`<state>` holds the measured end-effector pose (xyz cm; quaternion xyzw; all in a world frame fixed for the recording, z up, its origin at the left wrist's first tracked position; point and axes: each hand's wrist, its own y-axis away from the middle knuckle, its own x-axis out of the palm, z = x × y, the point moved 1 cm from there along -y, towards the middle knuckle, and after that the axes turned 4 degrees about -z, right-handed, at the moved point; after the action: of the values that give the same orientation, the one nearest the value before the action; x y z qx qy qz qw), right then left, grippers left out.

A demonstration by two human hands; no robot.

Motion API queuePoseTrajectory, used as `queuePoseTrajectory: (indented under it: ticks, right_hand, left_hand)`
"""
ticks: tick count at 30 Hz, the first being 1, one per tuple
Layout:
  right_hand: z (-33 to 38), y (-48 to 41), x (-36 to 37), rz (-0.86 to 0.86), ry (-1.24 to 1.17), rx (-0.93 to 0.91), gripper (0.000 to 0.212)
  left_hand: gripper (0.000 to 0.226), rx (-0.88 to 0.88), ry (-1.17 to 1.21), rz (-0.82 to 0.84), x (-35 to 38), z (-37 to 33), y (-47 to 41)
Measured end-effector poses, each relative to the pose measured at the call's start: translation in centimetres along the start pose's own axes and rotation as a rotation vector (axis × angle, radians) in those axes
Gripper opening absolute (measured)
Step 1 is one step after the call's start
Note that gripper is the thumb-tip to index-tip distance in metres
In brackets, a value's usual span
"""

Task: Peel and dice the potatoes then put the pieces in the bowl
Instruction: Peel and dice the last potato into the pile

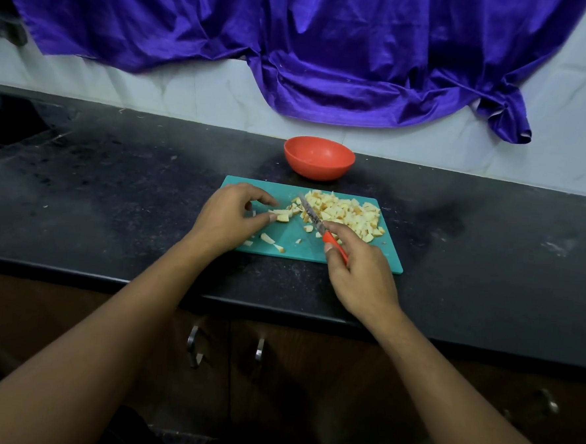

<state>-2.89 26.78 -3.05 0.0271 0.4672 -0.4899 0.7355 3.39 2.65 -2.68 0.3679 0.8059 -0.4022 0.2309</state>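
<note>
Our right hand point(360, 270) is closed around the red handle of the knife point(311, 214), blade angled over the diced potato point(347, 213) on the teal cutting board point(300, 251). Our left hand point(228, 218) is curled, its fingertips pinching a potato piece point(281, 215). The bowl point(319, 158) stands just behind the board on the bench point(115, 193).

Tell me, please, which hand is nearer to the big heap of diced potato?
Right. The right hand, gripping the knife, is just in front of the heap; the left hand lies farther off, leftward.
</note>
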Motion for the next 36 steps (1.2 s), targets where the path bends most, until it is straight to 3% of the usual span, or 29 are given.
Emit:
queuePoseTrajectory:
  ticks: [6, 12, 19, 23, 25, 31, 36]
  right_hand:
    - [0.1, -0.1, 0.1, 0.013, 0.025, -0.005, 0.040]
    - [0.1, -0.1, 0.1, 0.007, 0.021, -0.003, 0.041]
    - [0.0, -0.1, 0.0, 0.005, 0.006, -0.001, 0.041]
    - [-0.1, -0.2, 0.1, 0.007, 0.005, 0.004, 0.041]
    - [-0.1, -0.2, 0.0, 0.002, -0.007, 0.009, 0.041]
    - [-0.2, -0.2, 0.1, -0.009, -0.034, 0.000, 0.038]
    - [-0.4, -0.3, 0.1, -0.008, -0.045, 0.020, 0.039]
  left_hand:
    - [0.017, -0.046, 0.099, 0.278, -1.8, 0.4, 1.4]
    - [0.008, -0.013, 0.037, 0.168, -0.5, 0.5, 0.2]
    - [0.014, 0.014, -0.058, 0.033, 0.8, 0.9, -1.3]
    - [0.046, 0.081, -0.161, 0.235, 1.7, 0.1, -3.0]
    - [0.041, 0.088, -0.210, 0.295, 1.9, -0.3, -3.7]
    - [0.033, 0.151, -0.383, 0.263, 2.0, -1.2, -4.5]
    - [0.028, 0.136, -0.251, 0.158, 1.2, -1.8, -3.0]
